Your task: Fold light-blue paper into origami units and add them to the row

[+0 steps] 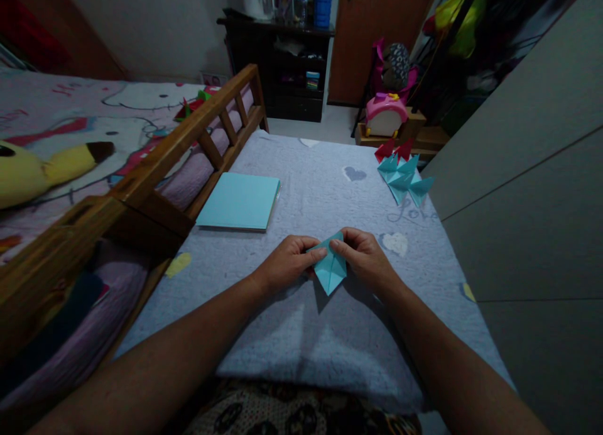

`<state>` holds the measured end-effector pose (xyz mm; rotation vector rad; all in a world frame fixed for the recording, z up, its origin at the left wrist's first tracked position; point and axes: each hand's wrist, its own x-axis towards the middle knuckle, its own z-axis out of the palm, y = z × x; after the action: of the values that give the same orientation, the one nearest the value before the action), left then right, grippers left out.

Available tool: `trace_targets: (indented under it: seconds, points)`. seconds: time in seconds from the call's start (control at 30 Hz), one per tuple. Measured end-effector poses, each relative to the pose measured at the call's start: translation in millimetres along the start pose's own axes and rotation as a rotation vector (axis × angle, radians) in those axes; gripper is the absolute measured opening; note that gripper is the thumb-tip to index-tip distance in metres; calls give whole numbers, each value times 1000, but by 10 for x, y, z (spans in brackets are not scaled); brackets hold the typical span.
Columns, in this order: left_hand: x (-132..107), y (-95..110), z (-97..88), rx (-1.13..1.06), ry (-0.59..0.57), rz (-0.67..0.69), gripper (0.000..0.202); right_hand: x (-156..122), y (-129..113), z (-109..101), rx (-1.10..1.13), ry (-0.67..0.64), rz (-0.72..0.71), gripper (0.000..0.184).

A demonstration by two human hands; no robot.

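Observation:
Between my two hands is a folded piece of light-blue origami paper, kite-shaped with its point toward me and a crease down its middle. My left hand pinches its left corner, thumb on top. On the opposite side my right hand grips the upper right edge, its thumb also lying on the paper. Fingers beneath the paper are partly hidden. A stack of light-blue paper sheets lies to the left beyond my left hand. Several folded light-blue paper figures stand at the far right.
The surface is covered by a pale cloth with heart prints. A wooden rail borders it on the left, with a yellow plush toy behind. Red folded paper sits at the far right corner, near a white cabinet.

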<state>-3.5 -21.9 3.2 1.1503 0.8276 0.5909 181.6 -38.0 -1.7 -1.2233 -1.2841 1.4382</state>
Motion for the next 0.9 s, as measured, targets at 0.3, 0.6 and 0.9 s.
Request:
trace_targets:
  seconds: [0.3, 0.6, 0.9]
  points:
    - [5, -2, 5, 39, 37, -14, 35, -10, -52, 24, 2, 1, 13, 29]
    - [5, -10, -7, 89, 45, -19, 35, -17, -61, 23, -19, -1, 0, 28]
    - [2, -38, 5, 149, 88, -1, 38, 8, -50, 47, -171, 11, -28, 29]
